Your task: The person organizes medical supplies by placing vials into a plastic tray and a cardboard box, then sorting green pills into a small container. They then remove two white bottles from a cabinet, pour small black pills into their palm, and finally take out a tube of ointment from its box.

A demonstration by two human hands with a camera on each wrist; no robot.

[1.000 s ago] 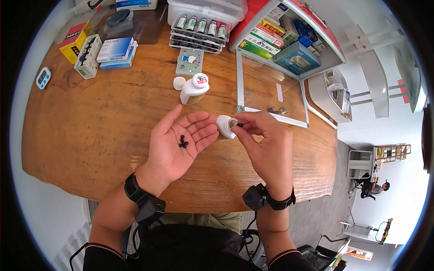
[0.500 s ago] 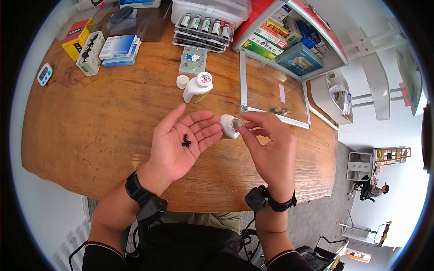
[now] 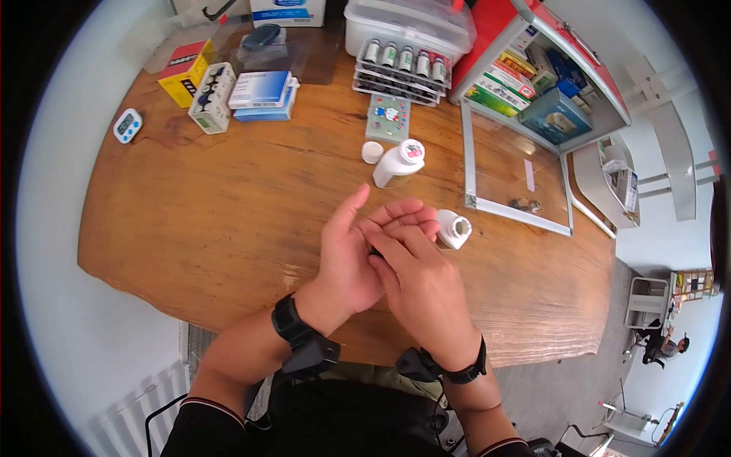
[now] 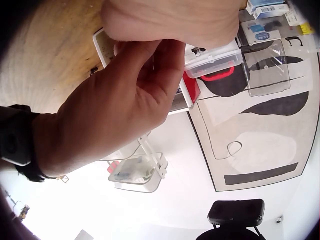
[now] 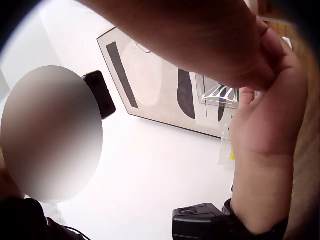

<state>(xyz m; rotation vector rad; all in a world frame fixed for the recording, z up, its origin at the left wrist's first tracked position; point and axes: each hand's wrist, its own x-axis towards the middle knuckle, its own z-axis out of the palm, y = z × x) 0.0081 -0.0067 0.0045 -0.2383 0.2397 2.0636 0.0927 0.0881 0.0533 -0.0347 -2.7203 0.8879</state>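
Observation:
My left hand [image 3: 346, 263] is held palm up above the table, thumb raised and fingers extended. My right hand [image 3: 426, 286] reaches over that palm, its thumb and fingertips pinching at small black pills [image 3: 375, 252]. Most of the pills are hidden behind the right fingers. Just beyond the fingertips an uncapped white bottle [image 3: 451, 233] stands with its mouth showing. In the left wrist view the right hand [image 4: 112, 95] bends its fingers in under the left hand [image 4: 172, 22]; the right wrist view shows the left hand [image 5: 272, 115] below the right forearm.
A capped white bottle [image 3: 400, 163] stands farther back, a loose white cap [image 3: 372, 152] beside it. Behind are a Hello Kitty case [image 3: 388, 118] and trays of vials [image 3: 403, 72]. A cabinet's lowered glass door [image 3: 518, 171] lies at right; medicine boxes [image 3: 263, 91] and a timer [image 3: 128, 126] are at left.
My right hand has moved from the uncapped bottle's mouth to the left palm, covering the pills seen there. The head view has shifted, so the table things appear farther right.

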